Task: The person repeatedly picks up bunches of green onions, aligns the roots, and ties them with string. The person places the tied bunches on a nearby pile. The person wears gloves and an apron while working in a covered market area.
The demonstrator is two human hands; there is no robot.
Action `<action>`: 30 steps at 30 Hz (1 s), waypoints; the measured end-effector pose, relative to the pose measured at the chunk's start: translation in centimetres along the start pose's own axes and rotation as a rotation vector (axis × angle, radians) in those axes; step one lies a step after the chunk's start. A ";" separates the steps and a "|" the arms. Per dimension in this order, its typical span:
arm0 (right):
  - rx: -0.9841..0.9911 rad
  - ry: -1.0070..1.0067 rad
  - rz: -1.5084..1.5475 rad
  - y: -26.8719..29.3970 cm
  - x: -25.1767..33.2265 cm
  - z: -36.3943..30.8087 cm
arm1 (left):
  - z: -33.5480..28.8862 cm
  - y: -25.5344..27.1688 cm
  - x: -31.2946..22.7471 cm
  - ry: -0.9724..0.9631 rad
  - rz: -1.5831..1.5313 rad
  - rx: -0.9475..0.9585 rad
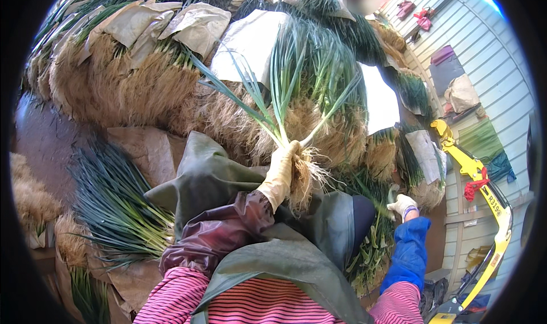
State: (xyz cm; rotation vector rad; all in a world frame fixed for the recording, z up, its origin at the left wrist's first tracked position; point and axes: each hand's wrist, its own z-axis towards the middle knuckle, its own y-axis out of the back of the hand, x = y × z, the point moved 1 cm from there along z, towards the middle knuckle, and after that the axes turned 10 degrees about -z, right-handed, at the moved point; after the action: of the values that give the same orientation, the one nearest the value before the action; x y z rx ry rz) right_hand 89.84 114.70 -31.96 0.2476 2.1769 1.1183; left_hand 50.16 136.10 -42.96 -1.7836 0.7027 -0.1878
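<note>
Green apron (296, 261) at bottom centre; left hand (282, 167) clenches a rooted leek bunch (296, 113), right hand (403, 204) loosely curled, empty, at lower right.

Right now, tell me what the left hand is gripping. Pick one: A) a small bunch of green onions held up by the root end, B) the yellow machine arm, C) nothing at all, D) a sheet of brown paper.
A: the gloved left hand is closed around a small bunch of green onions, their pale roots hanging below the fist and their green leaves fanning up over the stacked piles.
</note>
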 end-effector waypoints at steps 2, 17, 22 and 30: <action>-0.324 -0.028 0.164 1.3 3.1 -0.7 | -0.5 -0.7 -0.6 0.001 -0.016 -0.032; -0.160 0.639 1.484 14.6 33.2 1.6 | -1.0 -1.0 -1.5 0.025 0.190 0.139; -0.445 0.603 0.815 15.1 34.3 0.7 | -1.0 -0.7 -0.5 0.078 0.146 0.067; -0.636 0.533 1.262 18.8 35.1 2.3 | -2.6 -2.5 -2.2 0.091 0.172 0.002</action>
State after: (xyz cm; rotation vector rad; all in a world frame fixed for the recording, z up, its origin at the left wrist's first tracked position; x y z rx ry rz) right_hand 62.32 143.38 -34.99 1.2316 1.8116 2.7252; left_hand 48.09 135.61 -39.29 -1.7110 0.9168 -0.1540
